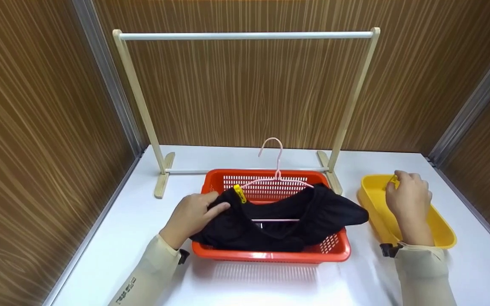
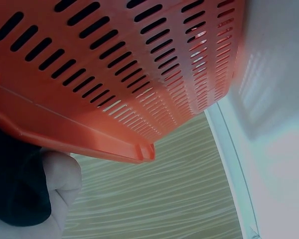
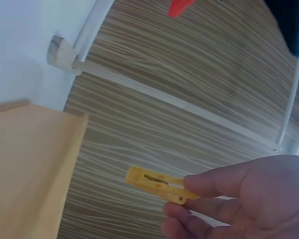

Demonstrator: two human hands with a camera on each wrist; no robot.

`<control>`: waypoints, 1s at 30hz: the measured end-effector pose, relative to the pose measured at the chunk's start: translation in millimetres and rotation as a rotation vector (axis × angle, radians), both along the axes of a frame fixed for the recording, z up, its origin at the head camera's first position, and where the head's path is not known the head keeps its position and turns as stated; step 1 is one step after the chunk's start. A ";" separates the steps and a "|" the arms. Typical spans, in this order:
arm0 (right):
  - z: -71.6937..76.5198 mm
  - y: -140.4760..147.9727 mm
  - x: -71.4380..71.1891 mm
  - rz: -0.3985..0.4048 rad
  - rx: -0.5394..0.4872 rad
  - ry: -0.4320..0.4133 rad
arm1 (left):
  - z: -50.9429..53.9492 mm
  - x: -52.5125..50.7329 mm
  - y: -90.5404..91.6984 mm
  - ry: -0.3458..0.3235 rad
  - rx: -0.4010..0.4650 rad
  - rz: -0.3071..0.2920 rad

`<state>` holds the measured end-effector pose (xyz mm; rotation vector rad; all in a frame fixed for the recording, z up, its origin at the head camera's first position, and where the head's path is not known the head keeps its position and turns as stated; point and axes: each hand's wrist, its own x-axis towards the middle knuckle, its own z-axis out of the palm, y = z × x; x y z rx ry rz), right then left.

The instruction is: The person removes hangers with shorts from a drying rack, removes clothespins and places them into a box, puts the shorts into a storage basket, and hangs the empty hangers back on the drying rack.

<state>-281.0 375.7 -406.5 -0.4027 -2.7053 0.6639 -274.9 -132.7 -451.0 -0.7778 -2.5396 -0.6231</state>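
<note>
A black garment (image 1: 266,225) hangs on a pink clothes hanger (image 1: 278,174) over a red basket (image 1: 270,256). One yellow clothespin (image 1: 240,193) clips the garment to the hanger near its left shoulder. My left hand (image 1: 194,214) grips the garment's left shoulder, thumb on top; in the left wrist view a fingertip shows beside the black cloth (image 2: 20,174) below the basket's rim. Above the yellow tray (image 1: 374,212), my right hand (image 1: 411,197) pinches another yellow clothespin (image 3: 157,184) between thumb and fingers, its far end pointing away from the hand.
Behind the basket stands a wooden rack with a white top bar (image 1: 245,36) and light wooden legs (image 1: 353,102). Wood-patterned panels (image 1: 236,93) enclose the white table (image 1: 121,238) at the back and sides.
</note>
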 end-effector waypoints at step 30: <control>-10.8 5.6 -7.2 0.020 -0.007 -0.068 | 0.9 0.7 -0.5 -0.010 -0.013 0.006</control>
